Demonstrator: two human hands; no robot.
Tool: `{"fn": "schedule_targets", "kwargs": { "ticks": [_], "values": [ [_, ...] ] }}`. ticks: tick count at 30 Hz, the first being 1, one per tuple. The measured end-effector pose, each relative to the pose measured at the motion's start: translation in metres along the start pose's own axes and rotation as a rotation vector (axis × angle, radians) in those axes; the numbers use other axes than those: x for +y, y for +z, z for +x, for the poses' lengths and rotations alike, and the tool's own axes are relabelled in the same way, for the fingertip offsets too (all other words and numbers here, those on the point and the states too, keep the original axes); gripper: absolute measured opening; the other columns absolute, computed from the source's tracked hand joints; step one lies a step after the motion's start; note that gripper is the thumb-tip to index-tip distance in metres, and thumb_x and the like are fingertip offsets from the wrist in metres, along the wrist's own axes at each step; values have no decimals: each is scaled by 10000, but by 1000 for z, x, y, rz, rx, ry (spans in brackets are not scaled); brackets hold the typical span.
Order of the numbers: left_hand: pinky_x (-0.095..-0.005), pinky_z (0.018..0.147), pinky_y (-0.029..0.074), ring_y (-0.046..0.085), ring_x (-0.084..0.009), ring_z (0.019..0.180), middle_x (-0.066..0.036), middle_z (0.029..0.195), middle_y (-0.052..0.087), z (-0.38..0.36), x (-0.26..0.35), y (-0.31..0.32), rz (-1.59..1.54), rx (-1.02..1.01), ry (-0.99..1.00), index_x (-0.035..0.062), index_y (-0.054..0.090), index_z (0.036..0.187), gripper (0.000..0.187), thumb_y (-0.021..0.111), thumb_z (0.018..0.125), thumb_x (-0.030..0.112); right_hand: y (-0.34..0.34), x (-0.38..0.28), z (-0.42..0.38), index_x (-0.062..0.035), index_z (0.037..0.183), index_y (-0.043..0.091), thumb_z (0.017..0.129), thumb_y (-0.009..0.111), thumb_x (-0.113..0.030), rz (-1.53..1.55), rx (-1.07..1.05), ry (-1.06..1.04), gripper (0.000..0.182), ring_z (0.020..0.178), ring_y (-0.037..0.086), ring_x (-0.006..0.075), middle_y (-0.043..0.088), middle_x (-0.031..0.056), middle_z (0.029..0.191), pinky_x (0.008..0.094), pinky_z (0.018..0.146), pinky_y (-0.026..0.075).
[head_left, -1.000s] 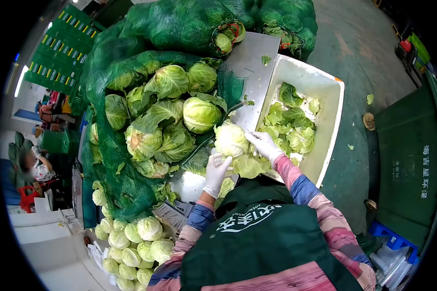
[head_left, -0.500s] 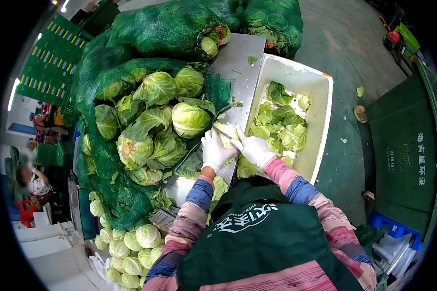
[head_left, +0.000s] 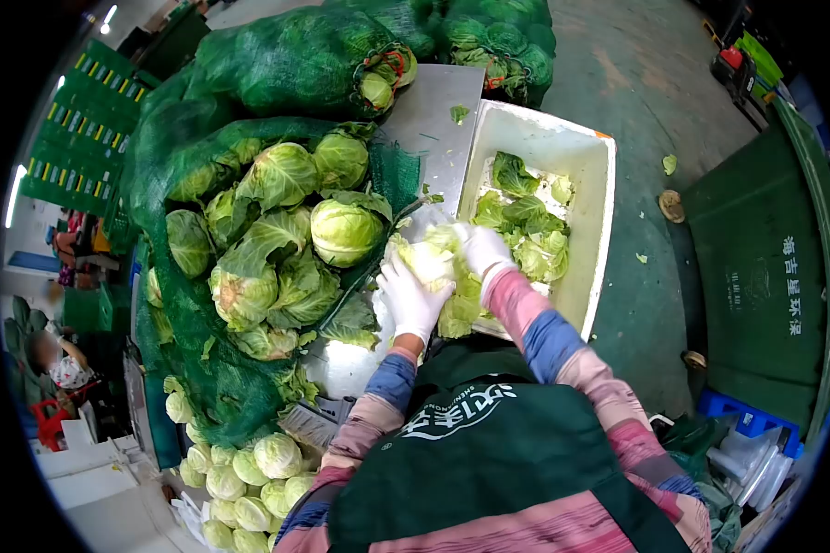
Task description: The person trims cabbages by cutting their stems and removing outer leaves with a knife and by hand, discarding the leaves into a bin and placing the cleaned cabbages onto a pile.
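My left hand, in a white glove, is wrapped round the near left side of a pale, trimmed cabbage above the metal table. At the cabbage's right side, my gloved right hand has its fingers curled on a light green cabbage leaf. Part of that leaf is hidden by the fingers. A looser leaf hangs below, between the hands and the white foam box. Inside the box lie several torn green leaves.
Left of my hands, an open green mesh sack holds several untrimmed cabbages. Full sacks lie at the back. Trimmed cabbages are piled lower left. A large green bin stands right. Another person sits far left.
My right hand has moved right and up from the cabbage's top to its side, onto a leaf. A thin blade-like edge seen over the cabbage earlier no longer shows. The cabbage is more exposed.
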State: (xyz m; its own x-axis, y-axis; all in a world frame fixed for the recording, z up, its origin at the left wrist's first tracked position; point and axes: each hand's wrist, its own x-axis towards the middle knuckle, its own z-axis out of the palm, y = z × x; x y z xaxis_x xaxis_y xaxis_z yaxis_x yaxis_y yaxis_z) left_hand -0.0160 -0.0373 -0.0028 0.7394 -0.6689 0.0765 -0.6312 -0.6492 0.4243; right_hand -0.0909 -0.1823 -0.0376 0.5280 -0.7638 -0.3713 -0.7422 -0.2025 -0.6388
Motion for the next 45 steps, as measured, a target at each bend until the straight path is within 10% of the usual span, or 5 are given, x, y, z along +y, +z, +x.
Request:
{"fn": "schedule_targets", "kwargs": {
  "ticks": [10,17,27,36,45],
  "values": [
    [-417,1005,390,452,-352,1148,-233,1250,388,-18,-83,11,-501,33,-13,-76,292,1370,1100,912,549,316,12,3,-48,-94,1491,249,808,640,-577,367,-247,-91,924,840,666,322,675,203,922,362,796,516],
    [-357,1037,407,474,-296,1219,-176,1315,410,-19,-107,4,-855,-100,-76,-26,230,1434,1029,857,635,138,54,-3,-22,43,988,631,784,732,-298,648,-135,-181,410,585,650,220,684,156,761,323,582,507],
    [-425,890,535,560,-261,1149,-94,1276,545,-25,-115,-21,-1303,-383,-600,53,359,1380,634,676,832,81,72,-22,-59,-66,1197,607,806,691,-274,224,-126,-447,451,854,648,338,661,183,954,381,756,511],
    [-607,1058,301,379,-387,1320,-142,1458,384,-53,-99,-41,-2348,-417,-707,143,310,1460,845,405,849,719,13,37,-19,24,1214,506,838,683,-328,-205,-53,-139,545,795,666,328,672,209,914,413,701,530],
    [-531,1115,235,354,-314,1350,-96,1493,351,-35,-70,-46,-2033,-141,-550,126,330,1451,845,324,863,733,-4,-61,-123,44,1382,384,846,715,-302,635,-375,-233,719,565,600,100,660,36,770,236,500,460]
  ]
}}
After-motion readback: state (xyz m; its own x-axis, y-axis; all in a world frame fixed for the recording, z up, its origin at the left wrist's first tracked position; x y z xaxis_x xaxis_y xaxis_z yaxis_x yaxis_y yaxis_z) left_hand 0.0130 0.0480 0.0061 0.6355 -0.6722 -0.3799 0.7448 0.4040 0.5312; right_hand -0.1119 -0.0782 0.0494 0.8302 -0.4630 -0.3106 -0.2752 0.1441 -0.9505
